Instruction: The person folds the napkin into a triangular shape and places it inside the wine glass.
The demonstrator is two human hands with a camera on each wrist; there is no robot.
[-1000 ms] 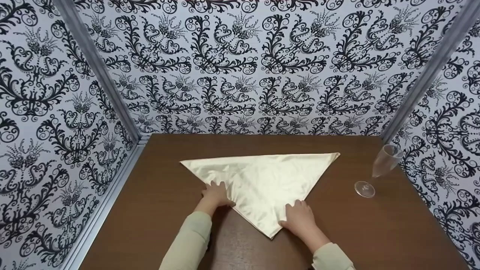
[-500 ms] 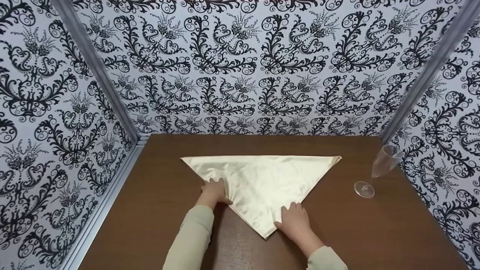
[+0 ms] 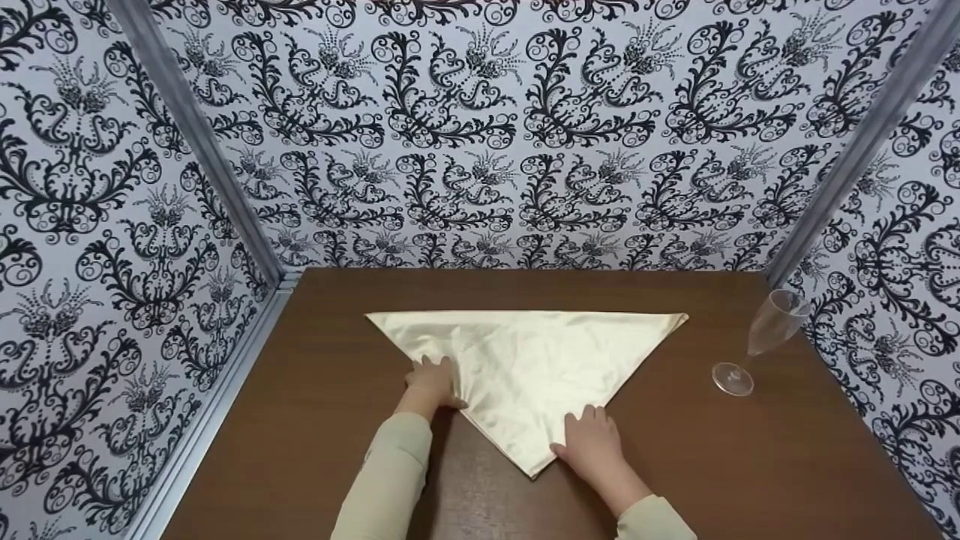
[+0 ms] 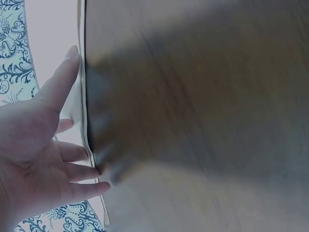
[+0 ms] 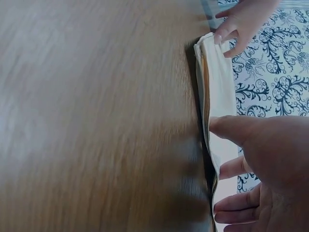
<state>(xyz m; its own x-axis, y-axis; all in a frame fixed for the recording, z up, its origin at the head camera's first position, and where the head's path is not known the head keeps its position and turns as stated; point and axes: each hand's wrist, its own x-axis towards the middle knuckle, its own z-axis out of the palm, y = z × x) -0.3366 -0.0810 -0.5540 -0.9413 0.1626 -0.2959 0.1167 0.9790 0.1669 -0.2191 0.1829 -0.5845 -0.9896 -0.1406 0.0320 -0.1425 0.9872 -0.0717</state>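
A cream cloth napkin (image 3: 525, 367), folded into a triangle, lies on the table with its long edge at the back and a corner toward the person. My left hand (image 3: 433, 384) rests on its left slanting edge, fingers spread. The left wrist view has that thumb and the fingertips (image 4: 89, 154) along the napkin's border (image 4: 83, 96). On the opposite edge, close to the near corner, lies my right hand (image 3: 592, 442). Seen from the right wrist, its thumb and outstretched fingers touch the layered edge of the cloth (image 5: 222, 92). Some wrinkles run out from the left fingers.
An upright champagne flute (image 3: 774, 324) stands on the right side of the brown wooden table (image 3: 712, 465). Patterned black-and-white walls (image 3: 480, 150) enclose the table at the back and both sides, with grey metal posts at the corners.
The napkin's left back corner has shifted slightly back, and its near corner slightly left. My right hand has moved a little left with it; the flute stays put.
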